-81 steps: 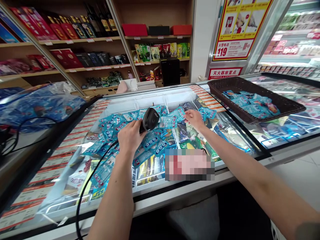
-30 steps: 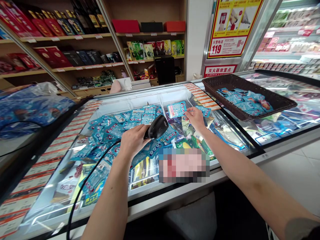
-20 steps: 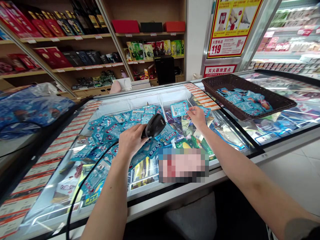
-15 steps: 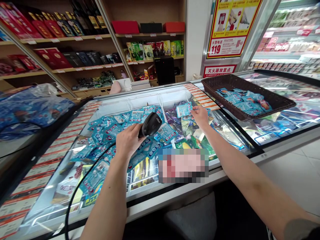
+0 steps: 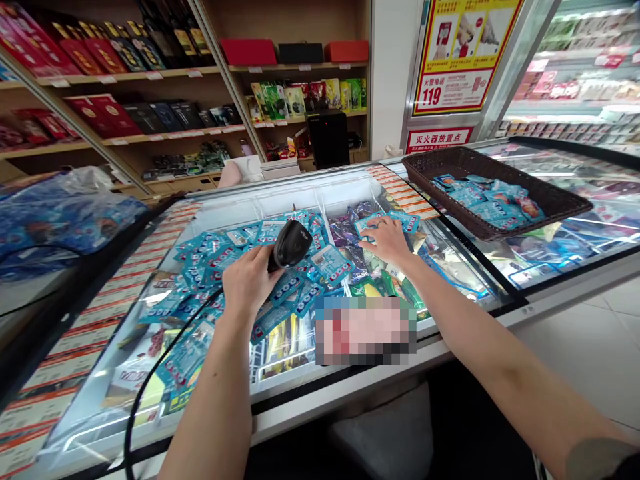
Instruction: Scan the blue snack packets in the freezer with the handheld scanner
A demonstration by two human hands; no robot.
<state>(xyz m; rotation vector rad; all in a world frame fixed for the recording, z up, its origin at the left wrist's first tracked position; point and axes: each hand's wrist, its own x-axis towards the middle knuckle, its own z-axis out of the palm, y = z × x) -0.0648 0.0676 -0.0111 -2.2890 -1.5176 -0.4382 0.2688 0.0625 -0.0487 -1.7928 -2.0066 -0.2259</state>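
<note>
A black handheld barcode scanner point(image 5: 294, 243) is gripped in my left hand point(image 5: 250, 277), its head tilted over a heap of blue packets point(image 5: 210, 263) on the freezer's glass top. The scanner's cable point(image 5: 165, 360) trails down past my left forearm. To the right, my right hand point(image 5: 387, 240) has its fingers spread and lies over a single blue packet point(image 5: 367, 222), partly covering it. Another blue packet point(image 5: 410, 221) shows just beyond its knuckles. Purple and green bags point(image 5: 345, 233) are visible under the glass below that hand.
A brown woven basket point(image 5: 560, 200) holding several blue packets stands at the right. Near the front edge lies a blurred-out rectangular object point(image 5: 367, 331). Plastic-wrapped blue goods point(image 5: 60, 213) are at the left; stocked shelves point(image 5: 165, 133) line the back.
My right hand has lowered the blue packet it pinched and opened its fingers over it, shifting slightly left. My left hand and the scanner have moved slightly left.
</note>
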